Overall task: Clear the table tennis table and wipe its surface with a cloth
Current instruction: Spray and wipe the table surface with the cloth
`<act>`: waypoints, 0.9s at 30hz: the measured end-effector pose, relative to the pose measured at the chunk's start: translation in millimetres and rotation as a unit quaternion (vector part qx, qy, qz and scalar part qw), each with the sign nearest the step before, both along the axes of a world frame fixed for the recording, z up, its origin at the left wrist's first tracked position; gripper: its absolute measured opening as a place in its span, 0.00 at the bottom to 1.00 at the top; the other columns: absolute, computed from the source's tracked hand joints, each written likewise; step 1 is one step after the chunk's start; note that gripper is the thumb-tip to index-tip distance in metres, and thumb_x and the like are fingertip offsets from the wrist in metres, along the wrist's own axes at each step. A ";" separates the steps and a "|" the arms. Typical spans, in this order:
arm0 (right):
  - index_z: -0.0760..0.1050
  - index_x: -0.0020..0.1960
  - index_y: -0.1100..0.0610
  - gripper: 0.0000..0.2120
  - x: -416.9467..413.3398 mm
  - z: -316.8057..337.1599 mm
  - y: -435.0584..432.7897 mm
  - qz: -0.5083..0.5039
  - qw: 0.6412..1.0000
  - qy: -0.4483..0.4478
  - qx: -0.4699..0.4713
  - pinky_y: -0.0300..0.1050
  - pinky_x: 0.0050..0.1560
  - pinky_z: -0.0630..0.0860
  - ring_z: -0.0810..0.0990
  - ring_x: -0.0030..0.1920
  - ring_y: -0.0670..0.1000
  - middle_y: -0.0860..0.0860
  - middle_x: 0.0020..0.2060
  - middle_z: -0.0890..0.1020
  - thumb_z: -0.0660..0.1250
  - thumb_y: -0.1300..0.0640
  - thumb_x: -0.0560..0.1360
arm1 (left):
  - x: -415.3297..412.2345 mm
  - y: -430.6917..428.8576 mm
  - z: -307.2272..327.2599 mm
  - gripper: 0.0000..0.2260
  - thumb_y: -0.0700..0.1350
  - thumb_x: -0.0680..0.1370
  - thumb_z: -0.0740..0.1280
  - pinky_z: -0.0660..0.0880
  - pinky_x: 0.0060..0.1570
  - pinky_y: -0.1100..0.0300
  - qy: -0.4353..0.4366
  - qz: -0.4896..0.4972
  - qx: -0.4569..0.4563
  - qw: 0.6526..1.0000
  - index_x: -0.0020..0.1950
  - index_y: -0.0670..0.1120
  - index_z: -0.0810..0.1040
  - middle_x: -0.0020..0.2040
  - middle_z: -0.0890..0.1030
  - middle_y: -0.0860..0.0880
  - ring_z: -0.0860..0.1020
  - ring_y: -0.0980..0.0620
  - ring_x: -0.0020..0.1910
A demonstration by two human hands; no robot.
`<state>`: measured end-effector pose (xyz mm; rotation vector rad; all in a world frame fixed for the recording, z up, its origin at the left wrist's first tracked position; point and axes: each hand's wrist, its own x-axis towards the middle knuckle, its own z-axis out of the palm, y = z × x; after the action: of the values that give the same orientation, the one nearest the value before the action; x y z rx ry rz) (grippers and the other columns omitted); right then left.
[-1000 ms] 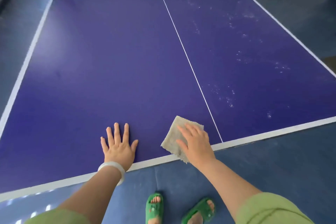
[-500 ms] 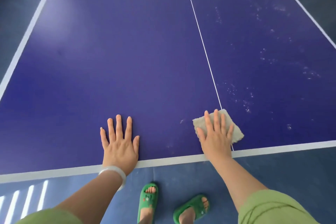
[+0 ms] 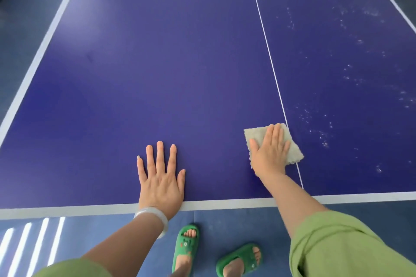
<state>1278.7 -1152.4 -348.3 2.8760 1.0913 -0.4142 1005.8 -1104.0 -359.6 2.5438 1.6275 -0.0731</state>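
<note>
The dark blue table tennis table (image 3: 157,63) fills most of the view, with a white centre line and white edge lines. A pale beige cloth (image 3: 256,136) lies flat on it near the front edge, just left of the centre line. My right hand (image 3: 270,153) presses flat on the cloth, fingers pointing away from me. My left hand (image 3: 161,177) rests palm down on the bare surface to the left, fingers spread, a white bangle on the wrist. White dusty specks (image 3: 324,139) cover the table's right half.
The table's front edge runs across just past my wrists. Below it is blue floor with my feet in green slippers (image 3: 185,247). Grey floor lies beyond the table's left edge line.
My right hand slid the cloth from the front edge to the right and farther onto the table, up to the centre line. My left hand stayed planted. The view tilted down and closer.
</note>
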 end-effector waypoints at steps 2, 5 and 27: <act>0.38 0.80 0.61 0.34 -16.0 8.2 22.7 -0.009 1.000 0.025 0.011 0.56 0.78 0.40 0.39 0.79 0.53 0.56 0.80 0.41 0.46 0.42 0.83 | -0.7 0.4 -0.5 0.29 0.57 0.82 0.45 0.52 0.74 0.35 -0.002 0.001 -0.002 1.000 0.80 0.46 0.56 0.79 0.57 0.40 0.52 0.36 0.78; 0.43 0.80 0.61 0.33 -79.9 1.8 23.2 0.115 0.992 0.017 0.054 0.57 0.78 0.41 0.42 0.80 0.54 0.56 0.80 0.45 0.46 0.43 0.83 | -1.1 0.4 0.2 0.29 0.57 0.82 0.45 0.52 0.74 0.35 -0.008 0.000 -0.003 1.000 0.80 0.46 0.56 0.80 0.56 0.40 0.51 0.36 0.79; 0.51 0.80 0.58 0.31 -25.1 -10.5 -97.9 0.204 0.976 -0.074 0.029 0.60 0.76 0.51 0.47 0.80 0.51 0.52 0.80 0.52 0.38 0.41 0.83 | -1.9 0.3 -0.2 0.29 0.57 0.82 0.44 0.51 0.74 0.35 0.004 -0.004 -0.010 1.000 0.80 0.46 0.56 0.79 0.57 0.40 0.51 0.36 0.79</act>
<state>1253.6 -1250.3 -358.8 2.5745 1.6338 -0.1446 1003.9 -1103.6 -359.8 2.5387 1.6116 -0.0982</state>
